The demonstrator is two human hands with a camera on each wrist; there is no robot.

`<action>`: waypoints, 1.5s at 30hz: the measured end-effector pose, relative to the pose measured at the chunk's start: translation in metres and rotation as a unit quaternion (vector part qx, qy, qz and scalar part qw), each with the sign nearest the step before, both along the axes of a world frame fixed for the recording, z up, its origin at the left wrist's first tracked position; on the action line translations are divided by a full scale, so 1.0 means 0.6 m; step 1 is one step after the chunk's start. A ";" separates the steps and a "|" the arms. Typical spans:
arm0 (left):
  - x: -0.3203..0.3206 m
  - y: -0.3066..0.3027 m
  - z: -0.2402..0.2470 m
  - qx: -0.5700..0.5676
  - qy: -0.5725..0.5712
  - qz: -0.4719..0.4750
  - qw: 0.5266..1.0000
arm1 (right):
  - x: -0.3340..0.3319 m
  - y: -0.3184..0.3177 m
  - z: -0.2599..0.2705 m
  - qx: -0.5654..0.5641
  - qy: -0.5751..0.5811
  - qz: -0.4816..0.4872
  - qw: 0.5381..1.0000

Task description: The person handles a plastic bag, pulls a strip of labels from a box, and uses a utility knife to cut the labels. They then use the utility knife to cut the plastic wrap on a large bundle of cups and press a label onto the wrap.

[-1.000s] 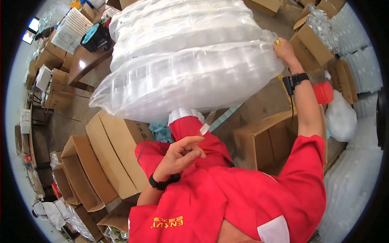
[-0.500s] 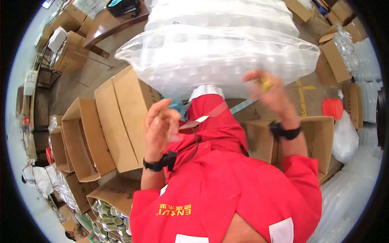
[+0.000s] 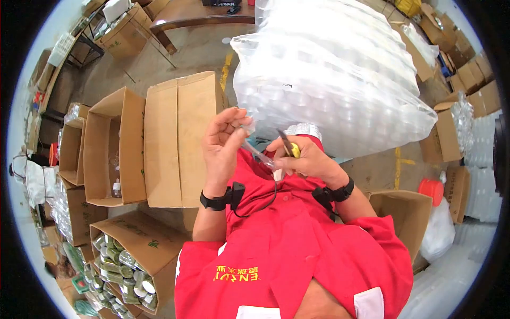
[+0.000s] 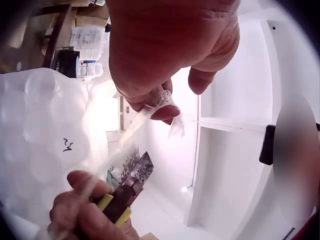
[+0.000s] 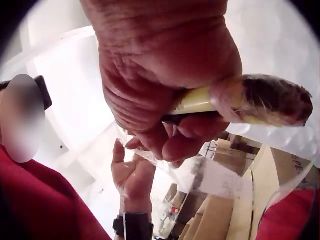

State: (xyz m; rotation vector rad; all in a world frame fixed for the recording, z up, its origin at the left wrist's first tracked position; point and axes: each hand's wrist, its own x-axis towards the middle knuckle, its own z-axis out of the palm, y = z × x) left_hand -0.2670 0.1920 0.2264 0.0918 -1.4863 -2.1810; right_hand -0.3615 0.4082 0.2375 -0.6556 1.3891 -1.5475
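Above the lap, my left hand [image 3: 220,149] pinches one end of a crumpled strip of clear plastic [image 3: 258,154]. The strip runs slanting down to my right hand [image 3: 313,162], whose fingertips hold its other end. That same hand grips a yellow-and-dark utility knife [image 3: 295,150], and the blade [image 4: 145,169] points up and out past the fingers. Part of the knife's handle [image 5: 195,101] is hidden in the palm. Just beyond the hands stands a big pack of clear bottle-like containers [image 3: 329,90] wrapped in plastic film, with a small dark mark on it.
To the left stand open cardboard boxes [image 3: 104,146] and one with closed-looking flaps [image 3: 180,138]. A carton [image 3: 141,228] of green-filled jars lies nearer. At right are another open box [image 3: 406,212], a red container [image 3: 431,190] and a white bag [image 3: 438,228]. A wooden table [image 3: 202,18] is farther back.
My right hand has left the pack's right edge and come down to the lap with the knife. Both hands have drawn together at the plastic strip. The head view has shifted.
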 end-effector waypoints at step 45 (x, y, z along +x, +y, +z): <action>-0.030 0.073 -0.078 0.009 -0.194 -0.117 0.974 | -0.038 -0.016 -0.099 0.022 0.431 -0.170 0.886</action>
